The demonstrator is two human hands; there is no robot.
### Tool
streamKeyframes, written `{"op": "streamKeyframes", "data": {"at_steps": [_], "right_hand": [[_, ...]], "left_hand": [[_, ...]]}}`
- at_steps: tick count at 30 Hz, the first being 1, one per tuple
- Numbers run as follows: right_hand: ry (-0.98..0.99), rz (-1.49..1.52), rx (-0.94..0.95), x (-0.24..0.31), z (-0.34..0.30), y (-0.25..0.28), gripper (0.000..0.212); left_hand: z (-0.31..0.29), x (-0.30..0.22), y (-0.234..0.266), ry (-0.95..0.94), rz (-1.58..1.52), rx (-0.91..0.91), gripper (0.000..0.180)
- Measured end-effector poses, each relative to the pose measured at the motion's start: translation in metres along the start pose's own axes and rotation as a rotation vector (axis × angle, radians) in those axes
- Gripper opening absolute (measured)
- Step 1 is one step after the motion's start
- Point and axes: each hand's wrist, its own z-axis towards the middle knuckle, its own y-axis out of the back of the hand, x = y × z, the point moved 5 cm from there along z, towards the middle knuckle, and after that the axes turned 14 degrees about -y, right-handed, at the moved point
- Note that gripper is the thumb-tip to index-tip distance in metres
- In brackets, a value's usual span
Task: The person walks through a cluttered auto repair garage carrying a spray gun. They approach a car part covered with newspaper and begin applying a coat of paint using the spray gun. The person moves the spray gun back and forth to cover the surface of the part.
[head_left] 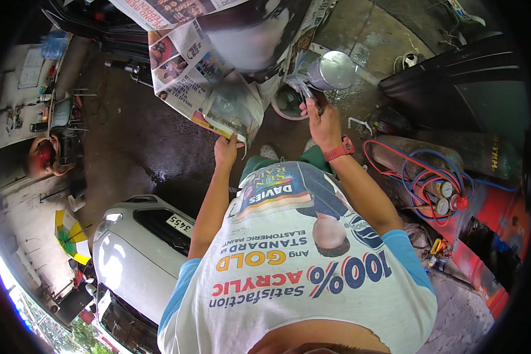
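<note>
My left hand (225,151) pinches the lower edge of a newspaper sheet (174,85). The sheets lie around a glossy dark vehicle panel (280,26) that bears a pale grey patch (248,44). In my right hand (323,123) is a spray gun (304,84), my fingers wrapped round its handle. A round silver cup (334,71) sits on the gun, close to the right side of the papered panel. Part of the gun's body is hard to make out against the paper.
A silver car (138,242) stands behind me on the left. To the right lie gas cylinders (407,156), red and blue hoses (416,177) with gauges (442,197), and a dark panel (454,88). Another person (47,154) is at the far left. The floor (130,150) looks wet.
</note>
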Motion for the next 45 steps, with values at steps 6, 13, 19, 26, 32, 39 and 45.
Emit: {"op": "streamKeyframes", "data": {"at_steps": [6,13,19,26,32,39,45], "right_hand": [[-0.049,0.137,0.179,0.015,0.007,0.003,0.044],[-0.042,0.131,0.174,0.012,0.043,0.039,0.044],[-0.076,0.13,0.149,0.009,0.075,0.073,0.046],[0.008,0.186,0.061,0.017,0.088,0.096,0.044],[-0.002,0.155,0.236,0.028,0.072,0.093,0.044],[-0.016,0.196,0.39,0.043,0.068,0.094,0.047],[-0.019,0.149,0.33,0.029,0.107,0.111,0.051]], "left_hand": [[-0.006,-0.014,-0.005,0.066,-0.047,-0.019,0.029],[-0.008,-0.028,-0.006,0.063,-0.04,-0.058,0.029],[-0.009,-0.038,-0.011,0.099,0.008,-0.075,0.028],[-0.008,-0.035,-0.019,0.102,-0.038,-0.092,0.028],[-0.011,-0.043,-0.027,0.129,-0.081,-0.146,0.03],[-0.012,-0.055,-0.035,0.159,-0.076,-0.191,0.029],[-0.012,-0.062,-0.039,0.152,-0.062,-0.191,0.029]]}}
